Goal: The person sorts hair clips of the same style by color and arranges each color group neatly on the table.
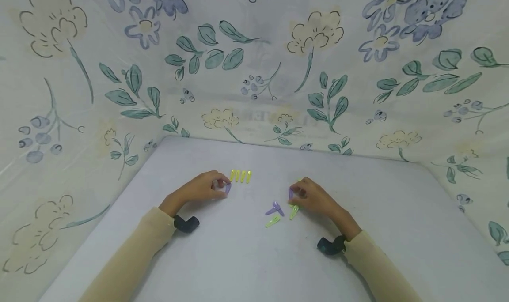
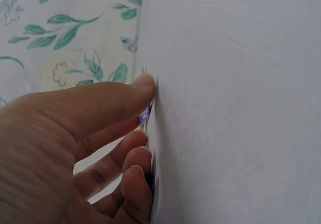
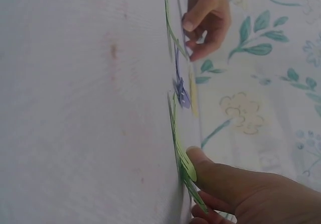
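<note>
Between thumb and forefinger, my left hand [image 1: 204, 186] pinches a purple snap hair clip [image 1: 228, 189] at the table surface, just below a row of several yellow hair clips [image 1: 243, 176]. In the left wrist view the thumb and fingers hide most of that purple clip [image 2: 143, 117]. My right hand [image 1: 312, 197] has its thumb and fingertips on another purple hair clip [image 1: 290, 193]. Right beside those fingertips lies a light green hair clip [image 1: 294, 212], which shows large in the right wrist view. To their left are crossed purple clips [image 1: 275, 209] and a second green clip [image 1: 272, 221].
The white table [image 1: 222, 258] carries the clips in its middle. Floral sheeting [image 1: 262, 72] hangs behind it and at the sides. A dark band with a camera [image 1: 187, 224] sits on each wrist. A bit of light green peeks out behind the right hand.
</note>
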### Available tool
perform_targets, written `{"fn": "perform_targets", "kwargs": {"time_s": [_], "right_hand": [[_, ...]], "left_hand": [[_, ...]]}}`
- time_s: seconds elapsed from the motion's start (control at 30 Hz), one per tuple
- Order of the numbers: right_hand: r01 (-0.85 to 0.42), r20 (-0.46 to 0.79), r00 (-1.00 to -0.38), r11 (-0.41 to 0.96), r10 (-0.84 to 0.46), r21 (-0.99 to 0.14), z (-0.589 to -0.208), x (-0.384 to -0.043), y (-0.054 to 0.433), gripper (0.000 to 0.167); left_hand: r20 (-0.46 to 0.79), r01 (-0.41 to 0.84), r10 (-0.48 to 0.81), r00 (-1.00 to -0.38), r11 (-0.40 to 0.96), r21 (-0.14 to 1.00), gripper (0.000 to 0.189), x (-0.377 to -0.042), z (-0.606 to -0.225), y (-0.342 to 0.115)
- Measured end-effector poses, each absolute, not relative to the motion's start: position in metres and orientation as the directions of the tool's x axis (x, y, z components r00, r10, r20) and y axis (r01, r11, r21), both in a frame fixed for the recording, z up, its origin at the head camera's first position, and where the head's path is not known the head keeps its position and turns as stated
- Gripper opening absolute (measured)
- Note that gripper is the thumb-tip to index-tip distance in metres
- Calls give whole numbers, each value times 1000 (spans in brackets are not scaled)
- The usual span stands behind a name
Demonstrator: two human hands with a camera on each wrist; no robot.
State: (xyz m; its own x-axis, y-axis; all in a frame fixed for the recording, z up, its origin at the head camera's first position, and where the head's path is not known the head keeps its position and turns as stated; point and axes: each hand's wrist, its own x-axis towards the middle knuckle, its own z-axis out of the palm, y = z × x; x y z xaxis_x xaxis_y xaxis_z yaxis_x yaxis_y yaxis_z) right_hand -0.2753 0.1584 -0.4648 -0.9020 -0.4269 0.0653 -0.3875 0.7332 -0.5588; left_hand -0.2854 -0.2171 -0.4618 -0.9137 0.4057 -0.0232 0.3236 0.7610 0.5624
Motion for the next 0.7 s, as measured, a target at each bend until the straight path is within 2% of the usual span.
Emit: {"fn": "perform_targets", "kwargs": {"time_s": [0.27,0.5,0.7], "right_hand": [[-383,64,-903,729,-425,-567,-462,-275,159,42],[-383,54,-907,763,-418,-521,-451,-276,153,40],[-415,122,-900,736,-419,-535,-441,-275,141,39]], "left_hand": [[-2,340,408,-913,763,550,40,-288,-467,-217],[0,332,396,-918,769,546,39,-287,-466,-217],[1,338,403,-915,766,547,40,-284,-463,-217]]}}
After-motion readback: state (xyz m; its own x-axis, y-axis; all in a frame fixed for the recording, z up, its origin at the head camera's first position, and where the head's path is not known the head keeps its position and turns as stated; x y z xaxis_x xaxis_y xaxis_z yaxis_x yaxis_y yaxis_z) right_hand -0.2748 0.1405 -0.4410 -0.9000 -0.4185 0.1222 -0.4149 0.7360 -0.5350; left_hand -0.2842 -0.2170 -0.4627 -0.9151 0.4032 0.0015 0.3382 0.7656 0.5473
